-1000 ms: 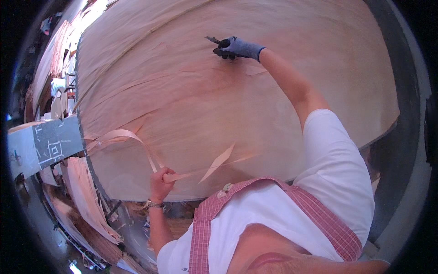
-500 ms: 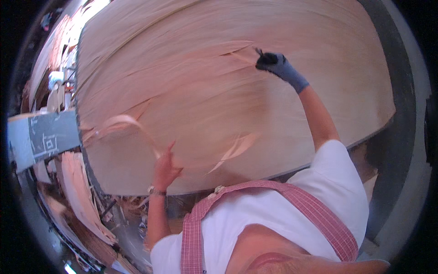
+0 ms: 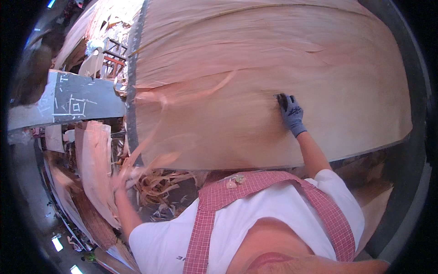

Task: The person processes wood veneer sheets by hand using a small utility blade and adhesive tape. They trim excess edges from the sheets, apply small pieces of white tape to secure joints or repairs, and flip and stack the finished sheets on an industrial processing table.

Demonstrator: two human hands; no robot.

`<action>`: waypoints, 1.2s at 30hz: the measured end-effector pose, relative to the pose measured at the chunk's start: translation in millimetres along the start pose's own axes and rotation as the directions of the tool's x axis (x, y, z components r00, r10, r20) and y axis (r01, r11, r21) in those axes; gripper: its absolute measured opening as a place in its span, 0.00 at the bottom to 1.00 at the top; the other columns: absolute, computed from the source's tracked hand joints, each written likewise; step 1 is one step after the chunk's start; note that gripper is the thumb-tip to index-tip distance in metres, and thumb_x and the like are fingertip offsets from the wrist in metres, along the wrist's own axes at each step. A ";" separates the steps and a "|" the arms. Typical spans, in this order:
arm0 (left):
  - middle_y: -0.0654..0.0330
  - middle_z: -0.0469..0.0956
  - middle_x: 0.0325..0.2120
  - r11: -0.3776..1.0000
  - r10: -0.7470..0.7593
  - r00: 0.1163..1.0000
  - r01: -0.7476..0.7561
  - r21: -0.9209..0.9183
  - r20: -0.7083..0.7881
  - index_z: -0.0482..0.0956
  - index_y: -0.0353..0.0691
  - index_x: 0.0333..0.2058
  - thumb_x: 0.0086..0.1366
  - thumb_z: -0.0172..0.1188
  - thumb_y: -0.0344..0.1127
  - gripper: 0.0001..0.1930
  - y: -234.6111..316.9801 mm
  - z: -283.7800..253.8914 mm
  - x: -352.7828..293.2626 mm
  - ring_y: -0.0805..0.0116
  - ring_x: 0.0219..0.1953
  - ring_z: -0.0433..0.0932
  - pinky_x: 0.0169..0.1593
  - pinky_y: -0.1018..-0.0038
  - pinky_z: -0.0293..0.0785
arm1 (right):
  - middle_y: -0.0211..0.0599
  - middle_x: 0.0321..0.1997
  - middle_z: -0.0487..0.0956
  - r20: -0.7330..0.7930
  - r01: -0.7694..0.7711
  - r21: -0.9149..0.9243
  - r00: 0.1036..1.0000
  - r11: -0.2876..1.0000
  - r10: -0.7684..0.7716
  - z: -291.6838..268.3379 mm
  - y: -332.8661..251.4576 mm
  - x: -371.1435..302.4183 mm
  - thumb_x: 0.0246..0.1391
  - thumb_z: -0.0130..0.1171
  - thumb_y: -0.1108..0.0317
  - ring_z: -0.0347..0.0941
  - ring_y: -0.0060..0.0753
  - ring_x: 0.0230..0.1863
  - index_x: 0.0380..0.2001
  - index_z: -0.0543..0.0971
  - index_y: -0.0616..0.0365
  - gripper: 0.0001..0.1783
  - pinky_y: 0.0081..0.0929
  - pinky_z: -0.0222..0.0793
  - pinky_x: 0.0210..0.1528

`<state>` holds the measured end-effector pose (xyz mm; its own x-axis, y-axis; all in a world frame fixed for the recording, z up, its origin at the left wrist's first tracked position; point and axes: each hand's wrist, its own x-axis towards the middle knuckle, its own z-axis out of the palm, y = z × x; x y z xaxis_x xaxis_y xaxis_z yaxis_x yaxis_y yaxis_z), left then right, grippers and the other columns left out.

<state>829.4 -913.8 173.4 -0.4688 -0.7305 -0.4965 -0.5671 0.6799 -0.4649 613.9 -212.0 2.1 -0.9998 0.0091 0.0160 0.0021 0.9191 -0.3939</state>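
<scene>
A broad sheet of pale wood veneer (image 3: 219, 132) covers the table in front of me, with creases and raised edges toward its far side. My right hand (image 3: 291, 113), in a grey-blue glove with black fingertips, is closed low over the sheet. A small dark tip pokes out past its fingers; what it belongs to is hidden. Beyond the table's near left corner, my bare left hand (image 3: 121, 181) is smeared by motion. Thin veneer strips (image 3: 153, 134) trail from it back across the sheet's left edge.
A grey-blue board (image 3: 89, 98) with white markings juts from the table's left side. Below it lean stacked veneer pieces (image 3: 93, 160). Curled offcuts (image 3: 157, 185) lie on the floor by the near left corner. A dark rim (image 3: 401, 59) curves along the right.
My left hand has swept left and off the table, pulling veneer strips along. My right hand has come nearer to me over the sheet. The loose scrap near the front edge has shifted left.
</scene>
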 end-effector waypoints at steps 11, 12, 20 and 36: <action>0.47 0.74 0.49 0.982 0.121 0.973 -0.146 -0.118 -0.195 0.69 0.45 0.59 0.47 0.71 0.42 0.38 -81.9 43.9 72.8 0.47 0.52 0.73 0.57 0.56 0.70 | 0.43 0.46 0.75 -0.023 0.114 -0.074 0.993 0.991 -0.116 0.7 -53.0 4.1 0.57 0.54 0.62 0.74 0.52 0.45 0.54 0.71 0.46 0.20 0.45 0.73 0.41; 0.48 0.75 0.45 0.885 0.384 0.612 -0.457 0.087 -0.691 0.74 0.45 0.53 0.48 0.69 0.42 0.31 -47.9 32.2 93.5 0.49 0.50 0.74 0.53 0.56 0.71 | 0.41 0.47 0.75 0.005 0.223 -0.062 0.975 0.973 -0.223 9.8 -91.6 6.6 0.57 0.54 0.63 0.74 0.50 0.47 0.53 0.72 0.46 0.20 0.46 0.73 0.42; 0.61 0.75 0.54 0.639 0.502 0.334 -0.765 0.082 -0.798 0.76 0.49 0.51 0.60 0.58 0.42 0.19 315.9 -158.7 241.0 0.61 0.62 0.66 0.65 0.52 0.57 | 0.35 0.55 0.74 -0.150 0.465 -0.227 0.852 0.856 -0.502 111.9 -285.3 116.8 0.56 0.55 0.62 0.70 0.43 0.57 0.50 0.73 0.47 0.17 0.46 0.74 0.42; 0.64 0.81 0.30 0.360 0.660 0.016 -0.884 0.298 -0.751 0.83 0.53 0.26 0.55 0.58 0.37 0.05 349.7 -220.5 314.0 0.65 0.44 0.78 0.56 0.56 0.62 | 0.45 0.55 0.75 0.037 0.195 -0.167 0.981 0.967 -0.192 131.5 -334.3 126.6 0.63 0.47 0.62 0.70 0.49 0.56 0.53 0.73 0.52 0.17 0.40 0.68 0.57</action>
<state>334.6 -919.4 16.6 -0.8902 0.3899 0.2357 0.4123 0.9095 0.0527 484.2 -569.9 15.0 -0.9817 -0.1817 0.0572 -0.1899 0.9558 -0.2244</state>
